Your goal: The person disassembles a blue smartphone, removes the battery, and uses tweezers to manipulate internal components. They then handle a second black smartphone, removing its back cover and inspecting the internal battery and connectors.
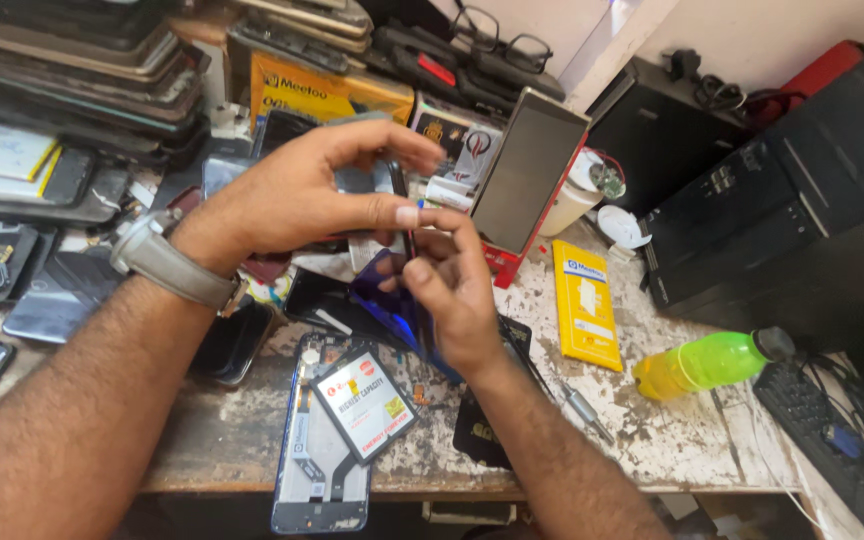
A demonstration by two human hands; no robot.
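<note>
Both hands are raised above the counter at centre frame, working on one thin dark phone part held edge-on to the camera; its exact kind cannot be told. The left hand, with a grey-strapped wristwatch on its wrist, has its grip pinching the part from above, thumb beneath and fingers curled over the top edge. The right hand comes up from below, its grip pressed together, thumb and forefinger tips closed on the lower edge of the same part just beside the left thumb. Directly under the hands a blue glossy phone back cover lies on the counter. In the lower centre an opened smartphone chassis overhangs the counter's front edge, with a loose black-and-white battery lying tilted across it. To the right of the hands lie a yellow flat retail packet, a metal-shafted screwdriver and a green-and-yellow plastic bottle on its side. A phone with a grey blank screen stands tilted at upper centre. Stacks of phones and screens fill the upper left, and black computer cases occupy the right. The counter surface is worn, with paint flaking.
</note>
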